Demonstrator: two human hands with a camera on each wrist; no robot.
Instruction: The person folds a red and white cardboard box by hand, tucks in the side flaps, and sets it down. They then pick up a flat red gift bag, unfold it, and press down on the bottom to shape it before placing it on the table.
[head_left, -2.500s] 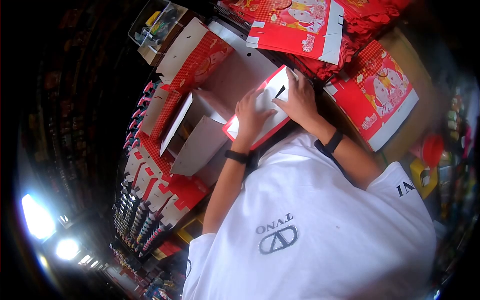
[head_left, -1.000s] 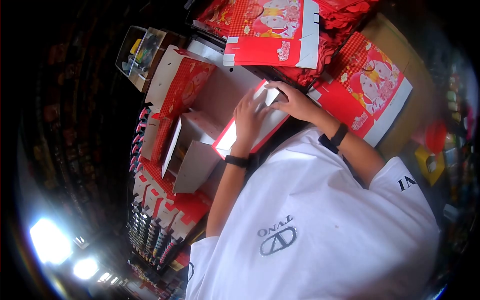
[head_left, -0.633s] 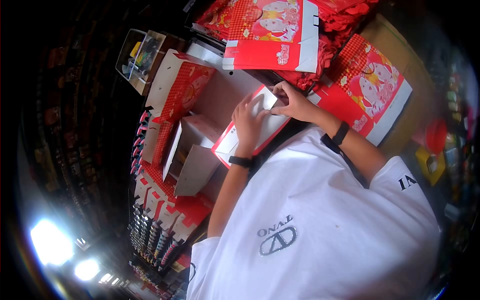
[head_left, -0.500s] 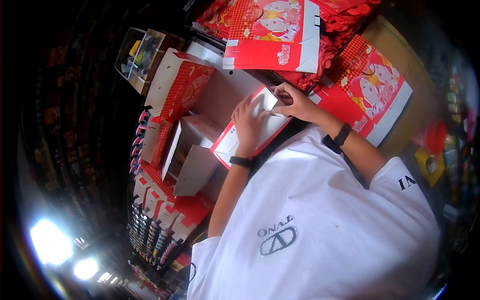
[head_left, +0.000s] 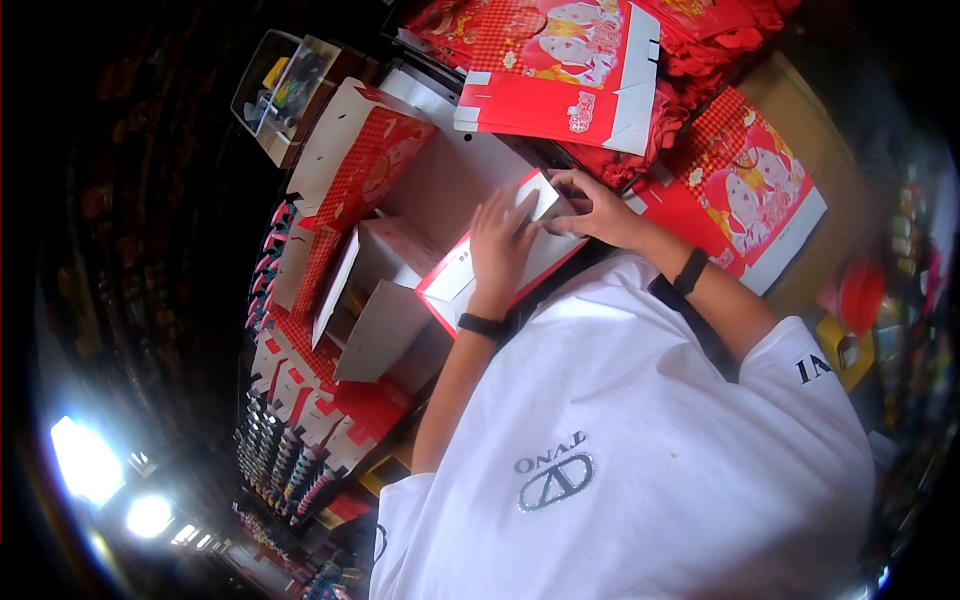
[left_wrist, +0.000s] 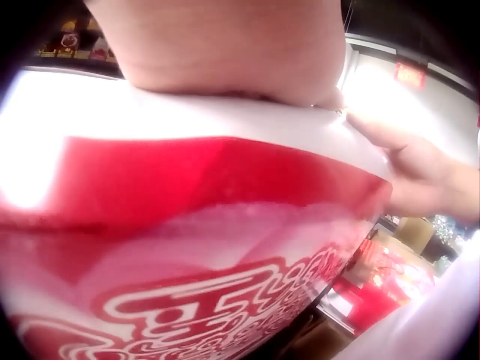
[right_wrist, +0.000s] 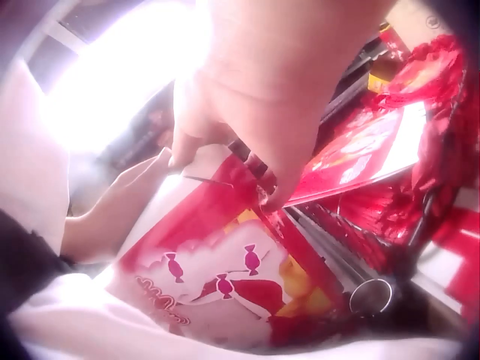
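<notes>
A red-and-white printed cardboard box (head_left: 462, 275) lies in front of the person's body, its white face turned up. My left hand (head_left: 500, 245) lies flat across this face with the fingers spread. At the far right end of the box, my right hand (head_left: 603, 212) curls its fingers over the edge, the thumb on the white side. In the right wrist view these curled fingers (right_wrist: 266, 176) hold the box's corner above a panel printed with pink candies. The left wrist view shows the left hand's heel against the white top, above the red printed side.
Larger open cartons (head_left: 380, 300) stand to the left of the box. Flat printed box sheets (head_left: 560, 105) lie at the top, beside crumpled red material (head_left: 680, 100). More printed sheets (head_left: 750, 190) lie at right on brown cardboard. A clear bin (head_left: 285, 90) stands at upper left.
Since the earliest frame, my right hand has shifted to the box's end and curled over its edge. The dark gap in the white face no longer shows. The left hand stays on the box.
</notes>
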